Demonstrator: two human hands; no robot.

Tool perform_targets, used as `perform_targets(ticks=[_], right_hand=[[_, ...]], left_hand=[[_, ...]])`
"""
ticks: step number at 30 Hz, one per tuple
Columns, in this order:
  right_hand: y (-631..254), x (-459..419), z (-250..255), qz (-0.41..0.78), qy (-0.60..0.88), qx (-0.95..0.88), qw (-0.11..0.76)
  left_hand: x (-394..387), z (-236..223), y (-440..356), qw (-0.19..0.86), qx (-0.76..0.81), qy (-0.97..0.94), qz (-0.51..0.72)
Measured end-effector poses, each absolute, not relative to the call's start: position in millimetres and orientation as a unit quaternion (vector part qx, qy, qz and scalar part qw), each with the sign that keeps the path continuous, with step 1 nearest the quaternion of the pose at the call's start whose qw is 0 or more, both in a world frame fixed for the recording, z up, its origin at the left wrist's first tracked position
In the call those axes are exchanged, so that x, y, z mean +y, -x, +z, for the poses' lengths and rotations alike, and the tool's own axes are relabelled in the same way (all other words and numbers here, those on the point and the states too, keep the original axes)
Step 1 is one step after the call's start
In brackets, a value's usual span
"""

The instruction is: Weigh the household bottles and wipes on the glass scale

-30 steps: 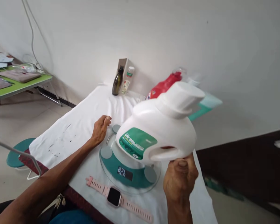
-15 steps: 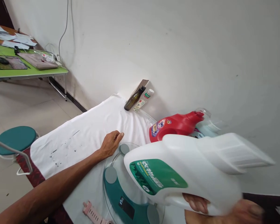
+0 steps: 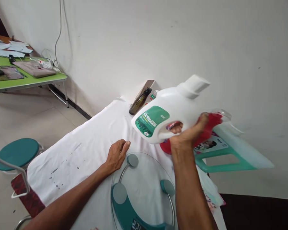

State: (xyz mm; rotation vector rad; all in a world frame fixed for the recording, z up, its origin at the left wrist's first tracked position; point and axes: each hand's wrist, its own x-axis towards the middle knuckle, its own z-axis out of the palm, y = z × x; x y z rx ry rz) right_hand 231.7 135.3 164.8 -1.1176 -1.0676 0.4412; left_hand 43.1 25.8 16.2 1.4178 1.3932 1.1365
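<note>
A white detergent bottle (image 3: 177, 102) with a green label is lifted and tilted above the far part of the table. My right hand (image 3: 188, 131) is closed round its handle, fingers showing through the handle hole. My left hand (image 3: 117, 155) rests on the white cloth, thumb apart and fingers loosely bent, with nothing visible in it. Right beside it lies a round glass scale (image 3: 146, 179) with teal trim; its display is partly cut off at the bottom edge. A red detergent bottle (image 3: 207, 127) stands partly hidden behind the white one and my right hand.
A teal-and-clear jug (image 3: 240, 156) stands at the right. Near the wall are a dark glass bottle (image 3: 140, 101), a small clear bottle (image 3: 154, 95) and a brown box (image 3: 148, 83). A teal stool (image 3: 16, 154) and a green table (image 3: 33, 81) are at left.
My right hand has carried the white bottle off from over the scale, towards the wall and the other bottles. My left hand stays beside the scale. The camera view has shifted.
</note>
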Motion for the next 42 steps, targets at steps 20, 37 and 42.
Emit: perform_targets(ticks=[20, 37, 42], right_hand=[[-217, 186, 116, 0.161, 0.581, -0.475, 0.641], [-339, 121, 62, 0.103, 0.656, -0.322, 0.674], [-331, 134, 73, 0.142, 0.624, -0.283, 0.715]], left_hand=[[31, 22, -41, 0.393, 0.561, -0.606, 0.405], [30, 23, -40, 0.397, 0.571, -0.607, 0.384], [30, 21, -42, 0.399, 0.557, -0.614, 0.392]])
